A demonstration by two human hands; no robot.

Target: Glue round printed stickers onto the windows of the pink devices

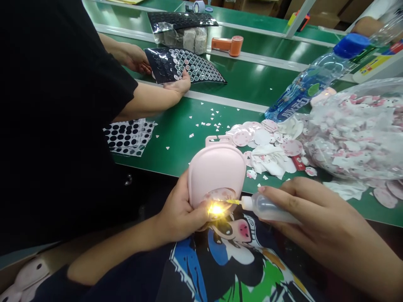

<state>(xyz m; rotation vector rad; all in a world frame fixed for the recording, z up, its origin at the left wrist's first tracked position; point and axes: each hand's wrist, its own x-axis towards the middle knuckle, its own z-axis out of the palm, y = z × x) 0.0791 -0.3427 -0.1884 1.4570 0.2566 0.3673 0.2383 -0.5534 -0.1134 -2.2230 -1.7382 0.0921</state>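
Note:
My left hand (pixel 179 207) grips a pale pink plastic case (pixel 217 172) from below, holding it upright over my lap. A small oval patterned piece (pixel 220 196) lies on the case's lower part, partly covered by my left thumb. My right hand (pixel 317 222) holds a small translucent squeeze bottle (pixel 266 208) on its side. The bottle's thin yellow nozzle (pixel 233 201) points at the oval piece and nearly touches it. A bright yellow glow (pixel 215 209) shines at the case's lower edge, and its source is hidden by the glare.
A co-worker's hands (pixel 160 71) hold a dark sheet of round stickers (pixel 184 65) over the green workbench (pixel 163 142). A plastic bag of pink-and-white pieces (pixel 355 138), loose pieces (pixel 267 144), a blue-capped water bottle (pixel 311 79) and an orange tool (pixel 227 45) lie nearby.

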